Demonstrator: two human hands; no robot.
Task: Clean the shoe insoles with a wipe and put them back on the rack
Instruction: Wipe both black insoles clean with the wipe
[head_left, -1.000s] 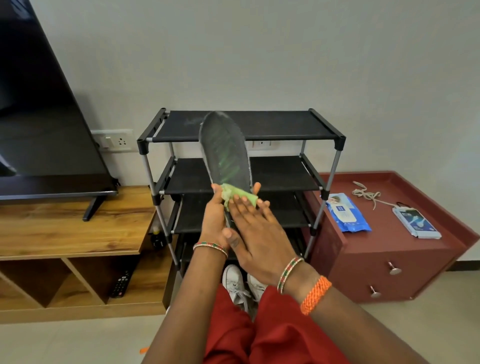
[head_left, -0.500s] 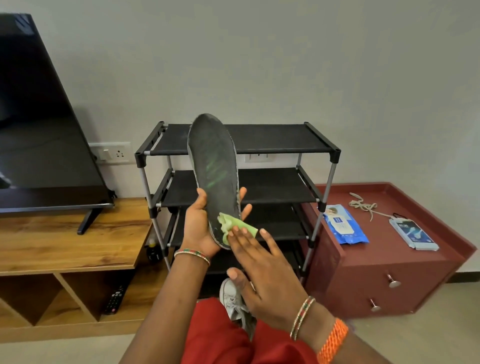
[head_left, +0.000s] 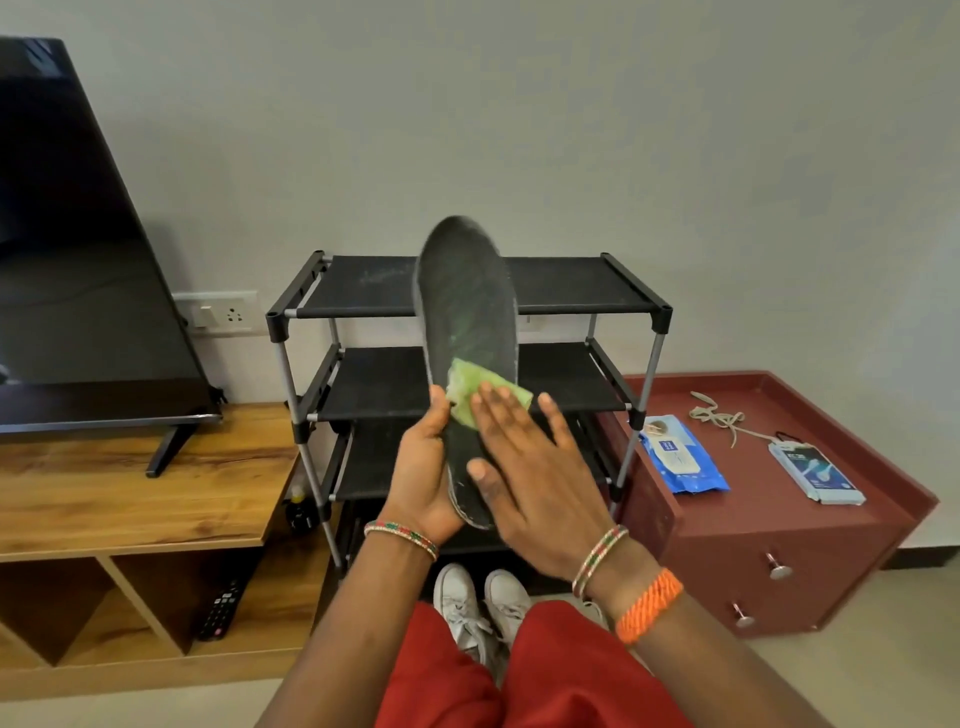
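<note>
A dark grey insole (head_left: 467, 306) stands upright in front of the black shoe rack (head_left: 571, 291), toe end up. My left hand (head_left: 423, 467) grips its heel end from the left side. My right hand (head_left: 530, 467) lies flat on the insole with straight fingers, pressing a crumpled green wipe (head_left: 470, 387) against its middle. Faint green smears show on the insole above the wipe. The rack's black shelves that I can see hold nothing.
A blue wipes pack (head_left: 680, 457), a cord and a small box (head_left: 815, 470) lie on the red cabinet (head_left: 779, 545) to the right. White shoes (head_left: 480, 608) stand on the floor under the rack. A TV (head_left: 78, 260) sits on the wooden unit (head_left: 130, 499) at left.
My right hand has slid the wipe up the insole from near the heel to its middle. The insole has tilted a little to the right, and the view has shifted.
</note>
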